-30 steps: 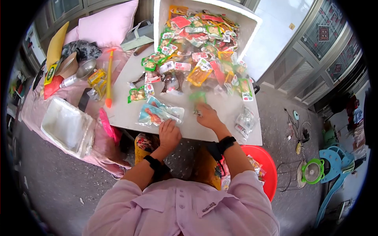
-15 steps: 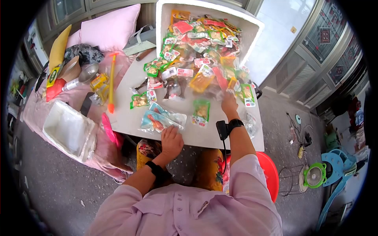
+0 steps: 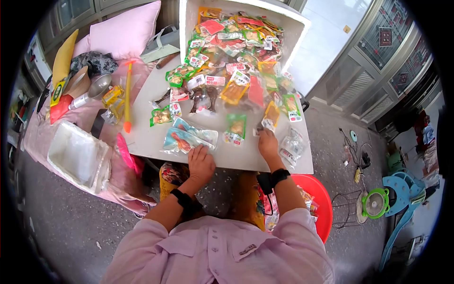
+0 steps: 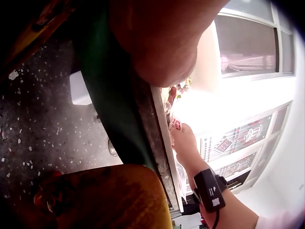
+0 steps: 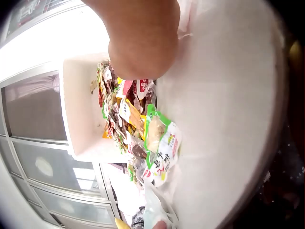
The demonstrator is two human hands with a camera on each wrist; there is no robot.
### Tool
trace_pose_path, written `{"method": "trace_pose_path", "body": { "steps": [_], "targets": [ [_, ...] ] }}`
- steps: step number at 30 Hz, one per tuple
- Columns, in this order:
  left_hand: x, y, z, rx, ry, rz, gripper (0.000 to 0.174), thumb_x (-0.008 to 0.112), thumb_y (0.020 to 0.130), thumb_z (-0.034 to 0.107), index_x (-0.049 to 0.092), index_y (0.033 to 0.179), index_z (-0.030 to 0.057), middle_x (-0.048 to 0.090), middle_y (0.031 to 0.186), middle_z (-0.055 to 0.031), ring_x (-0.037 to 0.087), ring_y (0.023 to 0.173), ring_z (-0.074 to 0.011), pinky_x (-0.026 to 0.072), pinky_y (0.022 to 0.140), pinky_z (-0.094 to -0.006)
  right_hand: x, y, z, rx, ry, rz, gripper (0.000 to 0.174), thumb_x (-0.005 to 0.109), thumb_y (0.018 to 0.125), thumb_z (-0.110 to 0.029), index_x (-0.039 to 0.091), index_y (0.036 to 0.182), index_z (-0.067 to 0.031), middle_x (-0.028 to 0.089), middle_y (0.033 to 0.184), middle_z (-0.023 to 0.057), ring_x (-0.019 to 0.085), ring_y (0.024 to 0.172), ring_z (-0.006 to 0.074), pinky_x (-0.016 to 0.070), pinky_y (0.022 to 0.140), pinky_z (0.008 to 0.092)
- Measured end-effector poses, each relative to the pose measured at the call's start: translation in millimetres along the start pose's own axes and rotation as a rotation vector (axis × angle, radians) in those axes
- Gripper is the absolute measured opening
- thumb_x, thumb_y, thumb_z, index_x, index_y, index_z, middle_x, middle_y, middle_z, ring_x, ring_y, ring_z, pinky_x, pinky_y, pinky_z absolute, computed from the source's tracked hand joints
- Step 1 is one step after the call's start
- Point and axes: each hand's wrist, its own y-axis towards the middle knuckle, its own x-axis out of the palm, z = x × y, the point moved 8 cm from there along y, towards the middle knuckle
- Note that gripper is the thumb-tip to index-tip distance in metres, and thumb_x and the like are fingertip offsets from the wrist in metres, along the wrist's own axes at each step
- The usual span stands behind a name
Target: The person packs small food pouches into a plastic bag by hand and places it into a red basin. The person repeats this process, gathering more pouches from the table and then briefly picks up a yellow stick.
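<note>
My left hand (image 3: 201,163) rests at the table's front edge, fingertips on the near corner of two blue-and-clear snack packets (image 3: 182,141). Between the hands, a green-edged snack packet (image 3: 236,126) lies flat on the table. To its right, my right hand (image 3: 268,144) pinches a yellow snack packet (image 3: 271,115) by its near end. A red label (image 4: 178,124) shows at the right hand's fingers in the left wrist view. The right wrist view has the right hand (image 5: 143,47) at the top, its fingertips hidden, and the green-edged packet (image 5: 155,136) below.
A white foam box (image 3: 302,35) lies on its side at the back, with many packets spilling onto the table (image 3: 149,109). Clear packets (image 3: 292,146) lie at the right edge. A red tub (image 3: 322,203) stands below right; a white foam tray (image 3: 56,146) sits on the left.
My right hand let go of the green-edged packet on the table, reached right to the pile, and has come back toward me with the yellow packet. The left hand has stayed by the blue packets.
</note>
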Motion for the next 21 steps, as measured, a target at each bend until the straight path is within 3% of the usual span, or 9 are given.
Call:
{"method": "trace_pose_path", "body": {
  "steps": [6,21],
  "targets": [
    [0.0,5.7,-4.2,-0.037,0.045,-0.068,0.010,0.053,0.063,0.014,0.052,0.069,0.0063,0.048,0.100,-0.0108,0.041,0.102,-0.0284,0.0270,0.087,-0.0433,-10.1,-17.9,-12.3,-0.077,-0.004,0.079,0.010,0.049,0.068,-0.008,0.052,0.076,-0.0046,0.053,0.093,0.0135,0.051,0.086,0.0308,0.0439,0.068,0.0405],
    [-43.3,-4.4,-113.3,-0.006,0.274,-0.232,0.011,0.047,0.068,0.015,0.054,0.073,0.0077,0.049,0.103,-0.0082,0.039,0.107,-0.0247,0.0260,0.090,-0.0431,-18.1,-47.8,-49.7,-0.068,0.094,0.070,0.019,0.050,0.065,-0.007,0.051,0.084,-0.0073,0.051,0.098,0.0085,0.048,0.094,0.0273,0.0389,0.072,0.0407]
  ]
}}
